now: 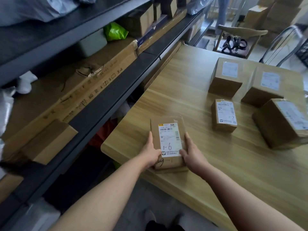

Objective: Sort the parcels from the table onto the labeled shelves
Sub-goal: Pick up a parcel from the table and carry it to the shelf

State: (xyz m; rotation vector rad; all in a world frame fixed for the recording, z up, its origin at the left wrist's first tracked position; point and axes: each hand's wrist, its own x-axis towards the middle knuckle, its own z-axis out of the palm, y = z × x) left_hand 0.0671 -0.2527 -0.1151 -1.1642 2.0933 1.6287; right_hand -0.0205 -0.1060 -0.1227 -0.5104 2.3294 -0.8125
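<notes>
A flat brown parcel (pixel 168 135) with a white label marked "1-6" lies near the left front corner of the wooden table (pixel 191 100). My left hand (pixel 150 153) grips its left edge and my right hand (pixel 191 152) grips its right edge. A small parcel marked "1-7" (pixel 224 115) stands further right. Three larger brown boxes sit beyond it: one at the back (pixel 226 77), one at the back right (pixel 268 87) and one at the right edge (pixel 281 124). The dark metal shelves (pixel 106 100) run along the left.
The shelves hold a long flat carton (pixel 75 90), a small box (pixel 50 140), a green bag (pixel 115 31) and more cartons further back. A wooden chair (pixel 236 40) with black straps on it stands behind the table. A metal chair frame (pixel 283 42) is at the far right.
</notes>
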